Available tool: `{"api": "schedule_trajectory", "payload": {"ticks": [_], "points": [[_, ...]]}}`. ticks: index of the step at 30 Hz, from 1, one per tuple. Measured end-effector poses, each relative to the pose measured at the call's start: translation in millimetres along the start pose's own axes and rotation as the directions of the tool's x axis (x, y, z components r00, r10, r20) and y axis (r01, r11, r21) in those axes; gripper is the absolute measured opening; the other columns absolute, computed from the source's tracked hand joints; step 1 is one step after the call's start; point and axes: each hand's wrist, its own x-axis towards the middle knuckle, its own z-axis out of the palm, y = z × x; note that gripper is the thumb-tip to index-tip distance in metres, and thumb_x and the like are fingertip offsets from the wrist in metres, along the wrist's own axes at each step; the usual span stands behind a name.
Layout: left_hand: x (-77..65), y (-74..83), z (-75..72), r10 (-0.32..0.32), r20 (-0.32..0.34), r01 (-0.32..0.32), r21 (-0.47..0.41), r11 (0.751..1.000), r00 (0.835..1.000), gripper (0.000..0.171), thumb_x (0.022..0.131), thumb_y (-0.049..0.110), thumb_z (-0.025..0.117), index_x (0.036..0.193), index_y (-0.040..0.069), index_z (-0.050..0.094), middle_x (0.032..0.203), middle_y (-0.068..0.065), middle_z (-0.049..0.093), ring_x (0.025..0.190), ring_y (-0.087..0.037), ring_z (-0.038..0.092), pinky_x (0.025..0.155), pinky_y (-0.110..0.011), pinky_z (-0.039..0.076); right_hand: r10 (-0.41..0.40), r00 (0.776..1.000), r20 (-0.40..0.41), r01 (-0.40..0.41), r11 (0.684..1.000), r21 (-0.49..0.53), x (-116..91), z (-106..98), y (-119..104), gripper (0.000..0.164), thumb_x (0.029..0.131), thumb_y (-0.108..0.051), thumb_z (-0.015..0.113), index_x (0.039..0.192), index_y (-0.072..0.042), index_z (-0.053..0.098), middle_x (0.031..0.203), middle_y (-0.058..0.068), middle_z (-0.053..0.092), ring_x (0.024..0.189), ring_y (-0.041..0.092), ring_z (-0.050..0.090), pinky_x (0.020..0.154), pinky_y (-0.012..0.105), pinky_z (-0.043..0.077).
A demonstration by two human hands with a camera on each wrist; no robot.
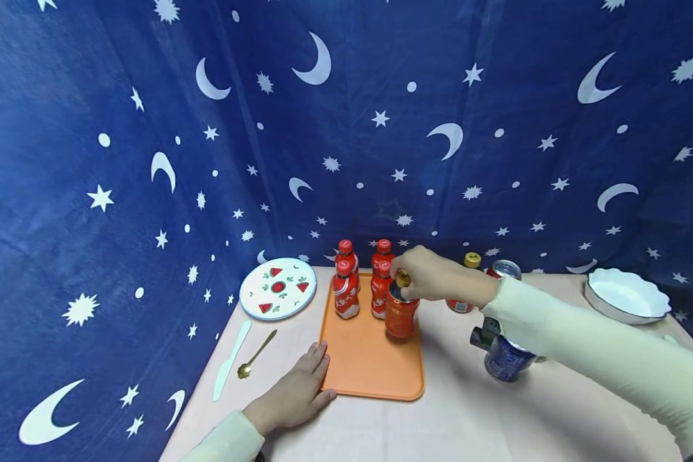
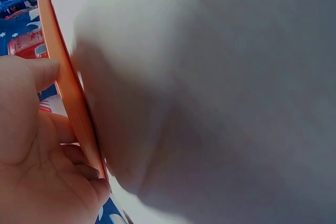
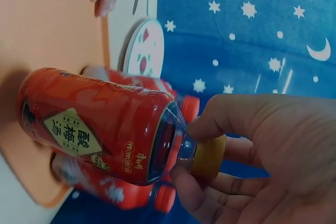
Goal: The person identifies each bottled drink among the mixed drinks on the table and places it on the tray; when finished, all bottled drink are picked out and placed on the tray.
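My right hand [image 1: 424,273] pinches the yellow cap and neck of a red-labelled drink bottle [image 3: 100,124]. The bottle stands nearly upright at the right side of an orange tray [image 1: 369,366]; whether its base touches the tray I cannot tell. Behind and left of it, several smaller red-capped bottles [image 1: 346,298] stand in two columns on the tray's far half. At the tray's left edge lies my left hand [image 1: 294,391], its fingers extended. In the left wrist view, that hand's thumb and fingers touch the tray's rim [image 2: 73,95].
Left of the tray lie a watermelon-patterned plate [image 1: 278,289], a pale knife [image 1: 231,362] and a gold spoon [image 1: 256,355]. To the right are a blue can [image 1: 505,360], a red can [image 1: 505,269], another yellow-capped bottle [image 1: 461,306] and a white scalloped dish [image 1: 626,295].
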Motion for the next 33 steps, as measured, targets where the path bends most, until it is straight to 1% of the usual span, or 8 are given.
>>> {"api": "schedule_trajectory", "payload": {"ticks": [6,12,14,17,19,23,26,33], "points": [[-0.7,-0.5,1.4,-0.003,-0.009,0.004,0.016,1.0,1.0,0.071,0.094,0.049,0.041,0.141,-0.003,0.031,0.151,-0.018,0.014,0.138,-0.034,0.013,0.109,-0.045,0.023,-0.051,0.999,0.006,0.051,0.999,0.01,23,8,-17,0.021,0.068,-0.011,0.073,0.089,-0.008,0.067,0.065,-0.005,0.05,0.056,0.009,0.042,0.045,0.02,0.033],[-3.4,-3.0,4.8,-0.008,-0.011,0.008,0.01,1.0,1.0,0.07,0.094,0.049,0.041,0.14,-0.003,0.032,0.151,-0.019,0.014,0.138,-0.035,0.013,0.109,-0.046,0.023,-0.106,0.994,-0.003,0.106,0.994,0.009,45,17,-35,0.017,0.067,-0.008,0.071,0.083,-0.009,0.066,0.058,-0.006,0.044,0.052,0.007,0.038,0.044,0.02,0.027],[-2.8,-3.1,5.4,0.004,-0.024,-0.004,0.016,1.0,1.0,0.07,0.094,0.049,0.041,0.14,-0.003,0.032,0.151,-0.019,0.014,0.138,-0.035,0.013,0.109,-0.046,0.023,-0.097,0.995,0.0,0.097,0.995,0.006,49,19,-40,0.016,0.066,-0.007,0.071,0.082,-0.009,0.066,0.057,-0.006,0.042,0.051,0.008,0.038,0.044,0.02,0.027],[-1.0,-2.9,6.2,0.02,-0.039,-0.019,0.024,1.0,0.999,0.07,0.094,0.048,0.041,0.14,-0.004,0.032,0.151,-0.02,0.014,0.138,-0.035,0.013,0.109,-0.045,0.022,-0.068,0.998,0.014,0.068,0.998,-0.009,56,23,-47,0.016,0.067,-0.009,0.072,0.081,-0.011,0.066,0.056,-0.006,0.044,0.054,0.009,0.041,0.045,0.02,0.03],[-0.6,-2.8,6.5,0.017,-0.039,-0.016,0.02,1.0,0.999,0.07,0.094,0.048,0.041,0.14,-0.004,0.031,0.151,-0.02,0.014,0.138,-0.035,0.013,0.109,-0.045,0.022,-0.057,0.998,0.034,0.058,0.998,-0.013,60,26,-50,0.016,0.068,-0.009,0.072,0.083,-0.011,0.066,0.058,-0.006,0.046,0.055,0.009,0.044,0.045,0.02,0.032],[-0.8,-3.1,8.2,0.005,-0.035,-0.005,0.015,1.0,0.999,0.071,0.094,0.049,0.04,0.141,-0.004,0.03,0.151,-0.019,0.013,0.138,-0.035,0.012,0.109,-0.046,0.022,-0.066,0.996,0.061,0.067,0.998,-0.011,69,34,-55,0.018,0.069,-0.011,0.073,0.086,-0.011,0.067,0.066,-0.006,0.053,0.06,0.009,0.049,0.049,0.019,0.041],[-0.5,-3.2,9.0,0.011,-0.039,-0.01,0.021,1.0,0.999,0.071,0.094,0.049,0.039,0.141,-0.004,0.03,0.151,-0.019,0.012,0.138,-0.035,0.012,0.109,-0.046,0.022,-0.073,0.995,0.061,0.073,0.997,-0.01,73,37,-57,0.02,0.069,-0.011,0.074,0.088,-0.011,0.068,0.07,-0.006,0.057,0.061,0.008,0.052,0.051,0.019,0.044],[0.0,-2.6,6.9,0.016,-0.043,-0.015,0.025,1.0,0.999,0.07,0.094,0.048,0.04,0.14,-0.004,0.031,0.151,-0.02,0.013,0.138,-0.035,0.013,0.109,-0.045,0.023,-0.102,0.994,0.045,0.103,0.994,-0.027,76,40,-64,0.016,0.067,-0.011,0.074,0.08,-0.012,0.064,0.063,-0.006,0.053,0.057,0.009,0.049,0.049,0.019,0.041]]}}
